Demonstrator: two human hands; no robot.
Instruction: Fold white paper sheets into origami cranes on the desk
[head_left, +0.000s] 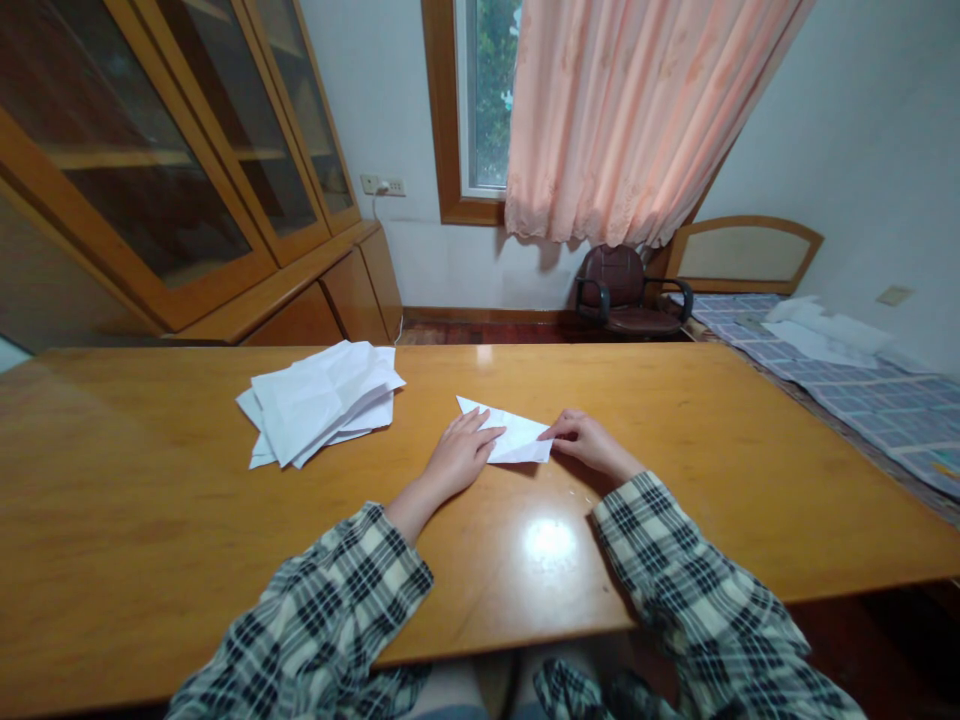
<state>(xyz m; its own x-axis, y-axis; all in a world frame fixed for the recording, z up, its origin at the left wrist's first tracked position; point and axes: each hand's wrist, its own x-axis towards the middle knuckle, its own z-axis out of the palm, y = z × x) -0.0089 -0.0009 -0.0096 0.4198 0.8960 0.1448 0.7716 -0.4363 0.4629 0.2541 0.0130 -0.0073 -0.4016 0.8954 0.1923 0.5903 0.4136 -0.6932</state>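
A white sheet of paper folded into a triangle (514, 432) lies on the wooden table (150, 520). My left hand (459, 455) rests flat on its left part, fingers stretched out and pressing it down. My right hand (585, 438) pinches the paper's right corner between thumb and fingers. Both arms wear plaid sleeves.
A loose pile of white papers (319, 410) lies on the table to the left. Behind the table stand a wooden glass-door cabinet (172, 170), a dark office chair (626, 290) under a pink curtain (630, 120), and a bed (862, 390) at right.
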